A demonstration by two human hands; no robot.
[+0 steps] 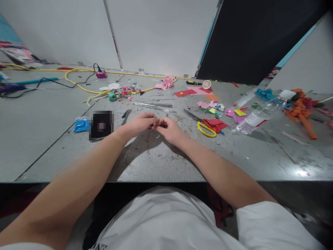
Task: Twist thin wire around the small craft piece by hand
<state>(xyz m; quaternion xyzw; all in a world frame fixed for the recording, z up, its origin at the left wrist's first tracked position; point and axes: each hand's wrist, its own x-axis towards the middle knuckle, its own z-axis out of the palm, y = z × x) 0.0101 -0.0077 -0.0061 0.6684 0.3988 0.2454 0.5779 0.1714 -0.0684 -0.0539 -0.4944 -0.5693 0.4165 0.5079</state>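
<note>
My left hand [142, 124] and my right hand [169, 129] meet fingertip to fingertip above the grey table [156, 163]. Both are closed in a pinch; whatever lies between the fingers is too small and hidden to name. Just beyond them lie several thin wires [153, 105]. Right of my right hand rests a pair of scissors [205, 126] with yellow and red handles, beside a piece of red paper [215, 124]. Dark strips [126, 116] lie behind my left wrist.
A clear plastic bottle [257, 116] lies tilted at the right, near crumpled orange paper [301, 111]. A blurred dark object [101, 125] and a blue packet [81, 125] sit at left. A yellow cable [78, 70] runs along the back. Pink paper [168, 82] and a yellow-black cutter [194, 83] lie farther off.
</note>
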